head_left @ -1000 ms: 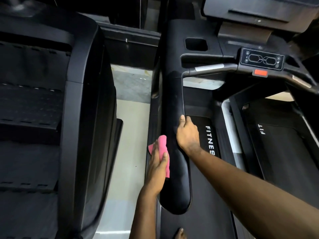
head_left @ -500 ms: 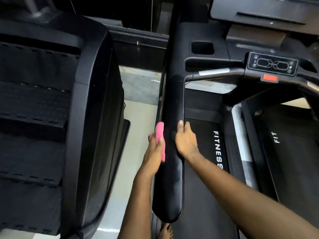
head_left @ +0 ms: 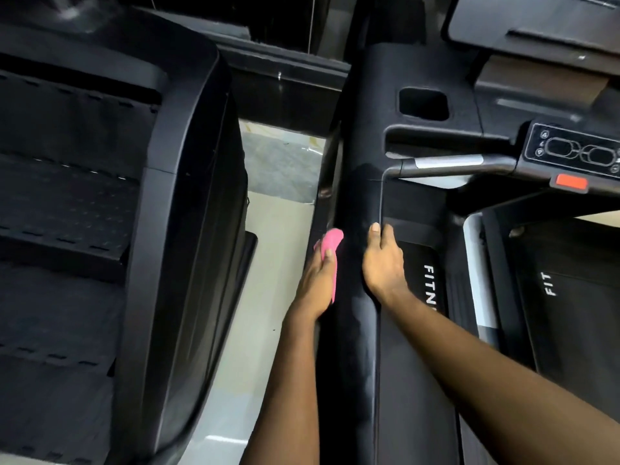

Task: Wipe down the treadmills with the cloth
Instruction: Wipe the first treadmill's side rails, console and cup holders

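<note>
Handrail: the long black handrail [head_left: 355, 196] of the treadmill [head_left: 379, 95] runs from the console toward the camera, down the middle of the view; its top is glossy with dull smears.
Cloth: a pink cloth [head_left: 330, 245] is pressed against the handrail's left side, about halfway along it, its far end poking out past the fingers.
Left hand: the left hand [head_left: 317, 283] holds the cloth, thumb laid over it, palm turned to the handrail's left side.
Right hand: the right hand [head_left: 384, 266] grips the handrail from the right, level with the cloth, thumb on top and fingers curled over the right edge.
Deck: just right of the handrail, a black deck [head_left: 416, 380] with white lettering [head_left: 430, 280], partly hidden by the right forearm.
Controls: right of the handrail's far end, a button panel [head_left: 577, 152], a red tab [head_left: 570, 181] beneath it, and a silver grip [head_left: 449, 161] joining the handrail.
Recess: a square recess [head_left: 423, 104], right of the handrail's far end.
Other machine: left of the handrail, across a strip of pale floor [head_left: 278, 236], a second black machine [head_left: 188, 162].
</note>
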Demonstrator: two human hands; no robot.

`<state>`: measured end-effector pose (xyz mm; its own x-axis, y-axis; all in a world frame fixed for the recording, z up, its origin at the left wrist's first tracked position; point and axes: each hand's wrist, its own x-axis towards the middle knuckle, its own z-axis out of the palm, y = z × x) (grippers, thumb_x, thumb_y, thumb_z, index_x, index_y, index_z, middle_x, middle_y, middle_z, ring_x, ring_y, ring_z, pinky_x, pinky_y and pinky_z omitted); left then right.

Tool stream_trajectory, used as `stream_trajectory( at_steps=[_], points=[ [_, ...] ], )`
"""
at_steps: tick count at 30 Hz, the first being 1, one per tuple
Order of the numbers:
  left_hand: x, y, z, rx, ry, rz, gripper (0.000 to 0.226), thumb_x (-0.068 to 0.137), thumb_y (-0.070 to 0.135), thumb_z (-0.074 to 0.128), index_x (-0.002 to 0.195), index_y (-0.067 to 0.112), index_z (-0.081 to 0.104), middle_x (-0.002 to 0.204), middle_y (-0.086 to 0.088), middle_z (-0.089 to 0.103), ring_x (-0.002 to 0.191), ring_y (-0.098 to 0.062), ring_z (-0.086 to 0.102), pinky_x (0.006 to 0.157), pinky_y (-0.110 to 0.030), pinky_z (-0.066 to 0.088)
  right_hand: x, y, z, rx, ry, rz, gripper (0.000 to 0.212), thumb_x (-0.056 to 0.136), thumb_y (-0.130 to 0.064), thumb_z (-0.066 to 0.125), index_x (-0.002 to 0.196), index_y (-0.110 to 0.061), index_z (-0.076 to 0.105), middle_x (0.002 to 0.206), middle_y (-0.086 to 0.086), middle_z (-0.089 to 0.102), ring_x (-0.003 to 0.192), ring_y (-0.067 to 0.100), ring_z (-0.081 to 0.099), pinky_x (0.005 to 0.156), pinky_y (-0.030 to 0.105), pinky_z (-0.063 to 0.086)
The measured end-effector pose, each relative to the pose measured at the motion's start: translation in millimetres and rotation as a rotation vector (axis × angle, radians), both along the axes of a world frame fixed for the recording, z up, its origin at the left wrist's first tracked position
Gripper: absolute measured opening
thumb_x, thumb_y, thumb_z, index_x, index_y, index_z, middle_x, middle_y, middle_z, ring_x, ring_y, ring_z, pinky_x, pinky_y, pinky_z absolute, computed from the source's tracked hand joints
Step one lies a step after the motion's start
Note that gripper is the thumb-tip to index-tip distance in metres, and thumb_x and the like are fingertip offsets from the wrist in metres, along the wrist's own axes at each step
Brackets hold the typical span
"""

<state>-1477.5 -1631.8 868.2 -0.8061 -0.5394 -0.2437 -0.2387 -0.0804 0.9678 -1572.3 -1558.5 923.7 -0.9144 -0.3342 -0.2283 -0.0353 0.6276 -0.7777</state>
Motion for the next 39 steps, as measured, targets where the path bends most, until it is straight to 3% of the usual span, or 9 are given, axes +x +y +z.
stream_trajectory(
  at_steps=[3,7,12,18,22,24,30,35,39],
  points=[
    [-47.8,-31.5,16.0,-0.015,-0.004,0.005,0.047,0.108,0.036,0.022,0.152,0.039,0.037,0.160,0.015,0.035,0.149,-0.004,0.025,0.126,-0.037,0.016,-2.2,-0.7,-2.6,0.027,0.051,0.005,0.038,0.110,-0.042,0.027,0.111,-0.011,0.049,0.095,0.012,0.060,0.087,0.030,0.049,0.077,0.039,0.032],
    [-73.0,-44.1,36.3,0.007,-0.011,0.034,0.045,0.111,0.034,0.025,0.155,0.036,0.031,0.161,0.013,0.028,0.149,-0.009,0.027,0.115,-0.018,0.014,-0.8,-0.4,-1.8,0.054,0.054,0.007,0.040,0.110,-0.042,0.027,0.117,-0.011,0.050,0.095,0.006,0.059,0.088,0.029,0.049,0.079,0.039,0.034],
    [-9.5,-7.4,3.9,-0.045,0.091,-0.019,0.048,0.106,0.043,0.031,0.132,0.081,0.018,0.153,0.045,0.011,0.151,0.005,0.008,0.127,-0.031,0.009,1.0,-0.7,-0.3,0.042,0.052,0.006,0.039,0.109,-0.042,0.028,0.113,-0.010,0.050,0.090,0.007,0.062,0.085,0.029,0.050,0.076,0.038,0.033],
    [-20.5,-8.4,-12.6,0.038,0.062,0.032,0.049,0.110,0.030,0.032,0.158,0.033,0.026,0.166,0.014,0.019,0.152,0.000,0.014,0.127,-0.035,0.012,3.1,0.3,-2.4,0.054,0.077,0.010,0.035,0.108,-0.044,0.027,0.104,-0.016,0.048,0.080,0.007,0.062,0.081,0.032,0.059,0.073,0.041,0.040],
    [-102.4,-66.5,-15.1,0.056,0.079,0.036,0.050,0.104,0.043,0.026,0.151,0.035,0.041,0.159,0.014,0.036,0.148,-0.002,0.027,0.126,-0.040,0.017,-1.9,-0.4,-5.1,0.086,0.098,0.020,0.035,0.107,-0.046,0.026,0.103,-0.018,0.047,0.083,0.006,0.063,0.085,0.035,0.061,0.081,0.047,0.046],
    [-130.3,-86.9,-10.8,0.138,0.067,0.056,0.047,0.109,0.036,0.024,0.153,0.028,0.040,0.155,0.013,0.041,0.141,-0.001,0.034,0.126,-0.037,0.020,-2.9,-1.3,-5.4,0.107,0.106,0.023,0.036,0.107,-0.045,0.026,0.107,-0.017,0.048,0.091,0.010,0.066,0.092,0.039,0.060,0.088,0.051,0.046],
    [-90.6,-54.5,-16.8,0.273,0.221,0.068,0.041,0.112,0.020,0.026,0.151,0.028,0.036,0.149,0.024,0.043,0.136,0.012,0.038,0.112,-0.011,0.028,-2.1,-2.4,-6.5,0.120,0.100,0.017,0.040,0.107,-0.049,0.024,0.113,-0.019,0.049,0.096,0.010,0.067,0.098,0.040,0.061,0.094,0.055,0.045],
    [-13.1,-2.6,-34.8,0.326,0.114,0.104,0.052,0.102,0.052,0.039,0.152,0.037,0.039,0.153,0.020,0.045,0.142,0.000,0.039,0.122,-0.033,0.027,-1.9,-1.5,-6.8,0.115,0.086,0.002,0.038,0.107,-0.049,0.024,0.111,-0.020,0.048,0.085,0.002,0.064,0.091,0.035,0.061,0.094,0.056,0.046],
    [-58.6,-31.0,-18.8,0.319,0.139,0.129,0.037,0.111,0.026,0.031,0.144,0.032,0.048,0.144,0.022,0.052,0.137,0.002,0.045,0.122,-0.031,0.028,-2.3,-4.0,-4.5,0.117,0.080,0.003,0.037,0.108,-0.046,0.025,0.114,-0.019,0.049,0.088,0.002,0.064,0.096,0.039,0.060,0.098,0.057,0.043]
  ],
)
